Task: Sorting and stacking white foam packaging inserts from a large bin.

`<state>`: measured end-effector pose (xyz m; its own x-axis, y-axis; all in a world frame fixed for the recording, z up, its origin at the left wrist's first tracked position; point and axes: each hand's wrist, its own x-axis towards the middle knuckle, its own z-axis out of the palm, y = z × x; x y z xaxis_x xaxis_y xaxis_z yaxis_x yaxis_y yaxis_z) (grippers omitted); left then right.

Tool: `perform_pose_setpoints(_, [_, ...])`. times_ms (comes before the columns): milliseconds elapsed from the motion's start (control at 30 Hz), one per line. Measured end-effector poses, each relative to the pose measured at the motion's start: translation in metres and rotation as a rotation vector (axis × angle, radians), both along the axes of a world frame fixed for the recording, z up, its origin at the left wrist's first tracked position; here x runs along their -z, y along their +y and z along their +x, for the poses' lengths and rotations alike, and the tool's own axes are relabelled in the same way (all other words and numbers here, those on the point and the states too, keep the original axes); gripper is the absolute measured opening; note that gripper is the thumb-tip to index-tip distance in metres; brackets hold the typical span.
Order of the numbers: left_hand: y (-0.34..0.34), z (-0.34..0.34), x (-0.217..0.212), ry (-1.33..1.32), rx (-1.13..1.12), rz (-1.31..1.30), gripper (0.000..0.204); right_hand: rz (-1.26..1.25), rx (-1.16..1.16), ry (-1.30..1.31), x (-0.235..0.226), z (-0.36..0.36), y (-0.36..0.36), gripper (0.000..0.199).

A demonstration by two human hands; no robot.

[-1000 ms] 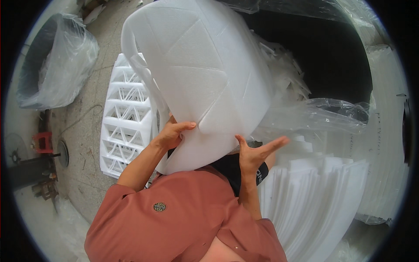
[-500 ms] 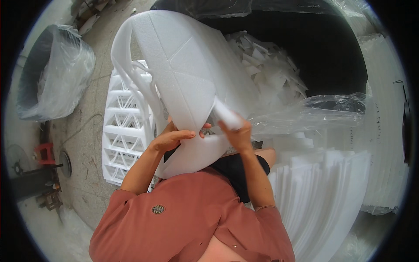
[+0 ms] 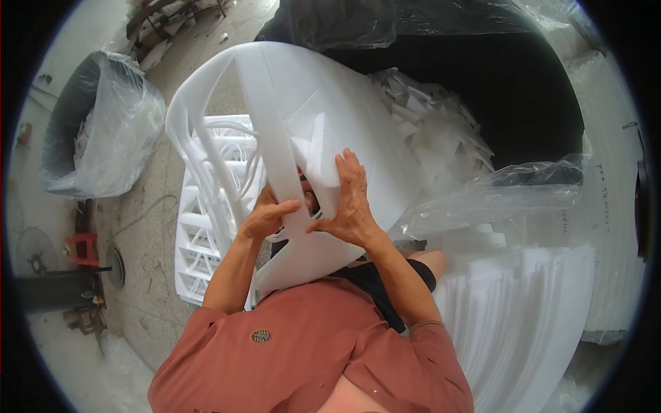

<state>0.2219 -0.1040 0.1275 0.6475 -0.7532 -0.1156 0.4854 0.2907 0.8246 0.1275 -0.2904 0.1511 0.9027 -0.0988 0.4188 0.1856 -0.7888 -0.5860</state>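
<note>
A stack of large white foam sheets point(image 3: 365, 103) stands tilted in front of me, its front sheet die-cut. My left hand point(image 3: 267, 215) is closed round a narrow strip point(image 3: 279, 151) of that front sheet, thumb on the near face and fingers behind. Beside the strip, a cut-out foam piece point(image 3: 323, 155) sticks out from the sheet, leaving a gap. My right hand point(image 3: 352, 206) lies against this piece with fingers stretched upward and thumb spread toward the strip. Some fingertips behind the gap are partly hidden.
Left of the stack lies a white foam lattice point(image 3: 196, 234) on the floor. A large black bin point(image 3: 530, 89) with foam scraps point(image 3: 441, 117) is at the far right. Upright foam sheets point(image 3: 516, 310) stand near right. A plastic-lined bin point(image 3: 117, 131) and red stool point(image 3: 84, 249) are at left.
My right hand has gone from gripping the bent cut-out piece to lying stretched against it. The piece now stands out more upright, and the gap beside the strip shows more.
</note>
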Motion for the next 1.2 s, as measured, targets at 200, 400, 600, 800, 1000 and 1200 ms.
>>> perform_pose_setpoints(200, [0.011,0.021,-0.005,-0.082,0.105,0.129,0.069,0.173,0.067,-0.119,0.034,0.011,-0.012,0.076])
perform_pose_setpoints(400, [-0.007,0.049,-0.028,-0.091,-0.350,0.243,0.055,0.224,-0.032,-0.083,0.035,0.003,-0.074,0.054])
perform_pose_setpoints(600, [-0.013,0.049,-0.019,-0.039,-0.342,0.189,0.055,0.599,0.923,-0.093,0.056,0.002,-0.173,0.075])
perform_pose_setpoints(800, [-0.021,0.047,-0.025,-0.005,-0.125,0.096,0.054,0.456,-0.050,0.003,0.004,0.042,-0.025,0.103])
perform_pose_setpoints(1000, [-0.037,0.046,-0.037,-0.098,0.068,-0.042,0.049,0.894,-0.018,-0.001,0.022,0.066,-0.027,0.092])
perform_pose_setpoints(1200, [-0.025,0.043,-0.035,-0.026,0.015,0.038,0.034,1.024,0.320,0.097,0.033,0.039,-0.085,0.025])
